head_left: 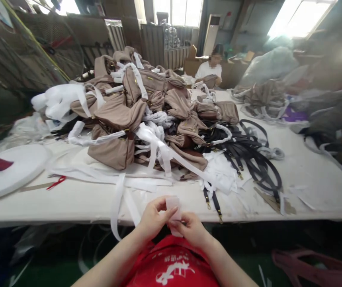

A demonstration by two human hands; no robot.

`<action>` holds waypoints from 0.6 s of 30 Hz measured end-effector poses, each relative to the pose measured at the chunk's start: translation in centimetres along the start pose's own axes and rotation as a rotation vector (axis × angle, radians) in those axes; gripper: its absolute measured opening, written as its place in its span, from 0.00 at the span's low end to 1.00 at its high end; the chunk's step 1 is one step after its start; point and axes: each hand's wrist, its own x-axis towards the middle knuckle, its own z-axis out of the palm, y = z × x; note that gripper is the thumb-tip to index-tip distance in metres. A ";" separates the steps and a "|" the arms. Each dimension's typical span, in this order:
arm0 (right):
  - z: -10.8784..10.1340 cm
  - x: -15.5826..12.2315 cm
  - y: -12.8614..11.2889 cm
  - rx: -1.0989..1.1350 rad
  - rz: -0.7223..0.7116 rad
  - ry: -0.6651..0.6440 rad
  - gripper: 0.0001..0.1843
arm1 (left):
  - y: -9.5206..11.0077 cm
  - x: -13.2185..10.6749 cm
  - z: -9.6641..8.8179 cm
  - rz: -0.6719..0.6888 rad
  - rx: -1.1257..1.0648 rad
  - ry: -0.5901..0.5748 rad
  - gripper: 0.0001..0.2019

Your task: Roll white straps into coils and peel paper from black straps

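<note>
Close to my body, at the table's front edge, both hands pinch a short white strip [173, 204]. My left hand [155, 215] grips its upper part between thumb and fingers. Lower on the right, my right hand [193, 228] has its fingers closed on the strip's lower end. Whether the strip is paper or foam sheet I cannot tell. Long white strips [118, 203] hang over the table edge left of my hands. Beyond them rises a heap of taupe bags [114, 149], their handles wrapped in white.
Black straps [260, 167] with gold clips lie right of the heap. A white foam roll [18, 167] sits at the left, near red scissors [56, 182]. White scraps [221, 171] are piled mid-table. Across the table a person [209, 69] handles a bag. More bags [266, 99] lie far right.
</note>
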 end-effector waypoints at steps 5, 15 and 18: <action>-0.1 0.0 -0.2 0.010 0.001 0.024 0.18 | 0.3 0.2 0.3 -0.040 -0.001 -0.010 0.21; -20.8 2.3 7.2 -0.304 0.260 0.487 0.17 | 1.9 1.6 -7.9 -0.247 -0.164 0.199 0.22; -29.5 3.4 9.1 -0.453 0.360 0.636 0.15 | 2.2 1.0 -9.8 -0.281 -0.314 0.267 0.23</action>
